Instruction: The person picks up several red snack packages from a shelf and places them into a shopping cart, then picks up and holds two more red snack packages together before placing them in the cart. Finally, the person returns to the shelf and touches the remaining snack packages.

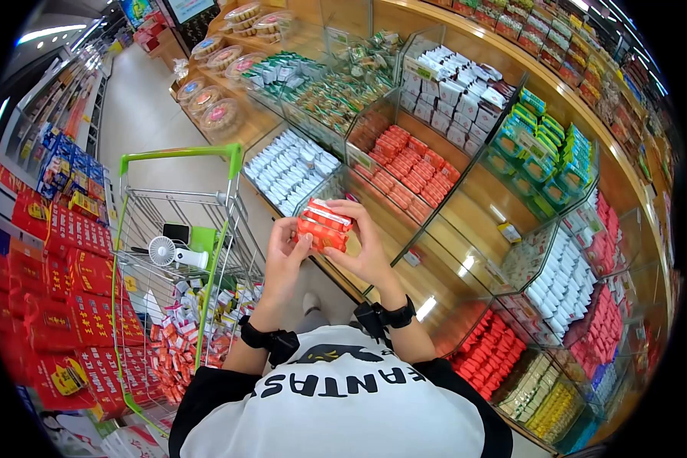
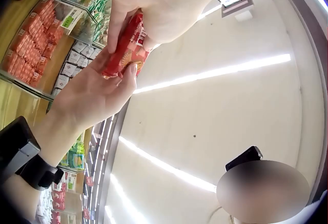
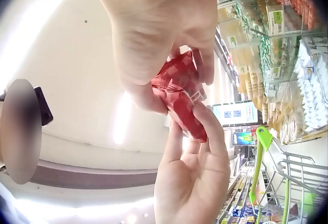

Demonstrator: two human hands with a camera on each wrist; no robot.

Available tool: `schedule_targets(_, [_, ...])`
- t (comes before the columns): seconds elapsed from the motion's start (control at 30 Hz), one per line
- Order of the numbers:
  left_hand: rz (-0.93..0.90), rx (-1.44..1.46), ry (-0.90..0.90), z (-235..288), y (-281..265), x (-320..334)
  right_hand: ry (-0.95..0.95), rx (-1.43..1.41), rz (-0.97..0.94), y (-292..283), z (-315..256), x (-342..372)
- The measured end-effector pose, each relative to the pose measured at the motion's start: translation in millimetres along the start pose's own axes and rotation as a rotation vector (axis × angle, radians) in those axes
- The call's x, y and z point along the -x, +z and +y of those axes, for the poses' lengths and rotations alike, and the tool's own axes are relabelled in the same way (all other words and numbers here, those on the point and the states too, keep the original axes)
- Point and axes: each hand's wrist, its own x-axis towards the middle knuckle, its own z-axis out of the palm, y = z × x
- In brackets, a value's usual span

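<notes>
Both hands hold small red-wrapped snack packets (image 1: pixel 325 226) in front of the chest, over the shelf edge. My left hand (image 1: pixel 285 248) grips them from the left, thumb on the near side. From the right, my right hand (image 1: pixel 365 243) pinches the other end, fingers over the far edge and thumb below. In the left wrist view, a round biscuit-like picture shows on a red wrapper (image 2: pixel 128 49) between the two hands. At least two wrappers lie against each other in the right wrist view, where the left hand (image 3: pixel 193 175) supports the lower end.
A clear bin of similar red packets (image 1: pixel 414 169) stands ahead, beside a bin of white packets (image 1: pixel 290 169). A shopping cart (image 1: pixel 233 164) with a white handheld fan (image 1: pixel 162 250) and many loose packets stands left. Red boxes (image 1: pixel 91 282) are stacked beyond it.
</notes>
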Motion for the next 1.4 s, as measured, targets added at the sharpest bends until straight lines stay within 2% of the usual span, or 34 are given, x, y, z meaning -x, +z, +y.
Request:
schedule_targets(0.27, [0.088, 0.034, 0.037, 15.6, -21.5, 10.3, -0.014, -0.019, -0.106, 29.8, 2.8, -11.8])
schedule_targets(0.37, [0.137, 0.039, 0.067, 18.4, -40.1, 15.5, -0.025, -0.137, -0.120, 52.1, 6.3, -15.4])
schedule_targets(0.87, [0.278, 0.117, 0.173, 44.0, -115.8, 40.8, -0.088, -0.050, -0.285, 133.9, 6.7, -34.0])
schedule_targets(1.17, [0.386, 0.091, 0.270, 51.3, -164.0, 59.9, -0.017, -0.117, -0.402, 191.7, 9.3, -36.8])
schedule_targets(1.23, [0.407, 0.096, 0.289, 55.9, -174.1, 65.9, 0.068, -0.121, -0.447, 205.2, 7.7, -36.9])
schedule_targets(1.3, [0.431, 0.097, 0.306, 56.7, -188.5, 72.6, 0.049, -0.083, -0.466, 221.2, 10.9, -35.7])
schedule_targets(1.4, [0.536, -0.040, 0.301, 54.6, -213.7, 83.9, 0.101, -0.093, -0.509, 246.1, 15.8, -33.2])
